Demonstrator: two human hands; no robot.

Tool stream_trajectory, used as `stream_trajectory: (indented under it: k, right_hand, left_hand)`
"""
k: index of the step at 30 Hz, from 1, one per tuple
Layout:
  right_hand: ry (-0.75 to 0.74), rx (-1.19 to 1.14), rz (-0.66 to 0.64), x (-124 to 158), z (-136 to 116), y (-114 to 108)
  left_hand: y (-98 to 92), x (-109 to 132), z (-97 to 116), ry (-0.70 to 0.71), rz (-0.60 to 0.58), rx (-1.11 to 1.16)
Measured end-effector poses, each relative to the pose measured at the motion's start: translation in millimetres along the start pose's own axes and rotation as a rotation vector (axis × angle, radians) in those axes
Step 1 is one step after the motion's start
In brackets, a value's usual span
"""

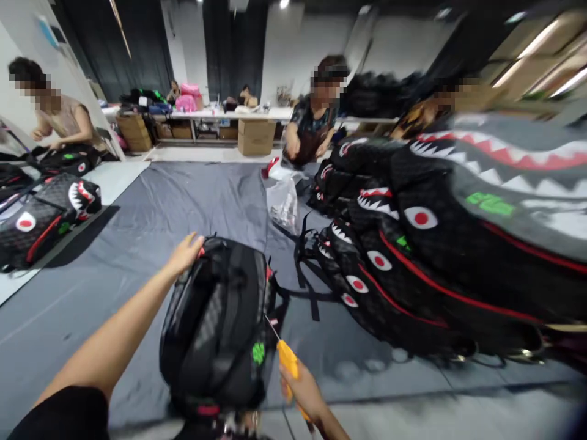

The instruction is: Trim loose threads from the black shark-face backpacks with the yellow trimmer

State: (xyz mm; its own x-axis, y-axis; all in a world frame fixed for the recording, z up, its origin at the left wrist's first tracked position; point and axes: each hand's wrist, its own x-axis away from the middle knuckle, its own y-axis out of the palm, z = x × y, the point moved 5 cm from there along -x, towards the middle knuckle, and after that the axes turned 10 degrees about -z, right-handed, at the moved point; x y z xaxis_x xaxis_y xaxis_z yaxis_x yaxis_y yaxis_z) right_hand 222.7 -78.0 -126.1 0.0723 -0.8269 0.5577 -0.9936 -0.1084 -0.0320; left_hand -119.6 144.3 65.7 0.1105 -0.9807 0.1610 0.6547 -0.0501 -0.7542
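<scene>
A black backpack with a checked pattern and a small green emblem lies in front of me on the grey sheet. My left hand is closed on its far left edge, beside a bit of red. In my right hand is a yellow-handled tool, its thin metal tip pointing at the backpack's right side. The tip is close to that side, near a small pale tag; whether it touches I cannot tell. Dark straps spread out to the right of the backpack.
Shark-mouth backpacks form a large pile on the right. Another printed bag lies at the left, near a seated person. Across the grey-covered table, a co-worker stands behind a clear plastic bag. A cardboard box sits behind.
</scene>
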Motion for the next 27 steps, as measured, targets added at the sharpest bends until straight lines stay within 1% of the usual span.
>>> stream_trajectory:
  k: [1, 3, 4, 5, 6, 7, 8, 9, 10, 11, 13, 15, 17, 19, 20, 21, 22, 23, 24, 25, 26, 27]
  right_hand:
    - [-0.036, 0.034, -0.037, 1, 1, 13]
    - [-0.025, 0.05, -0.042, 4, -3, 28]
    - [0.012, 0.047, -0.047, 5, -6, 29]
    - [0.079, 0.031, -0.05, 6, -9, 26]
    - [0.148, 0.006, -0.053, 8, -12, 21]
    - [0.204, -0.02, -0.051, 11, -15, 14]
    - [0.232, -0.041, -0.056, 16, -20, 8]
    - [0.221, -0.047, -0.072, 21, -25, 5]
    - [0.177, -0.028, -0.097, 28, -30, 5]
    - [0.112, 0.014, -0.126, 35, -36, 9]
    - [-0.014, 0.138, -0.195, 50, -45, 29]
    - [-0.112, 0.265, -0.229, 56, -55, 52]
    - [-0.194, 0.327, -0.217, 50, -73, 68]
    - [-0.228, 0.301, -0.175, 33, -103, 77]
    - [-0.215, 0.27, -0.174, 20, -121, 81]
    - [-0.176, 0.253, -0.201, 7, -139, 87]
    - [-0.123, 0.275, -0.277, -8, -157, 98]
    - [-0.056, 0.327, -0.374, -22, -173, 111]
    - [0.024, 0.4, -0.481, -36, -187, 126]
    - [0.08, 0.495, -0.525, -50, -200, 140]
    - [0.109, 0.603, -0.519, -64, -211, 153]
    - [0.091, 0.718, -0.446, -78, -221, 164]
  left_hand:
    - [25.3, 19, -8, 0.008, -0.02, -0.088]
    - [75.8, 63, -32, -0.04, -0.083, -0.28]
    - [98.7, 85, -46, -0.09, -0.13, -0.343]
    - [117.2, 104, -61, -0.125, -0.158, -0.396]
    - [129.9, 120, -74, -0.148, -0.148, -0.441]
    - [136.6, 132, -87, -0.169, -0.103, -0.48]
    - [138.3, 140, -99, -0.186, -0.041, -0.51]
    - [136.4, 144, -111, -0.209, 0.017, -0.524]
    - [132.0, 145, -122, -0.24, 0.053, -0.519]
    - [126.1, 142, -132, -0.27, 0.062, -0.503]
    - [110.8, 132, -151, -0.303, 0.029, -0.445]
    - [88.4, 121, -167, -0.326, 0.025, -0.335]
    - [60.3, 115, -185, -0.373, 0.089, -0.157]
    - [35.6, 115, -201, -0.366, 0.145, 0.092]
    - [28.2, 115, -207, -0.321, 0.121, 0.251]
    - [24.8, 114, -212, -0.261, 0.055, 0.434]
    - [24.6, 113, -216, -0.208, -0.037, 0.636]
    - [26.3, 112, -220, -0.186, -0.131, 0.839]
    - [29.0, 111, -226, -0.212, -0.204, 1.018]
    - [32.0, 109, -234, -0.278, -0.248, 1.159]
    - [35.0, 107, -242, -0.363, -0.273, 1.255]
    - [37.9, 104, -251, -0.447, -0.293, 1.313]
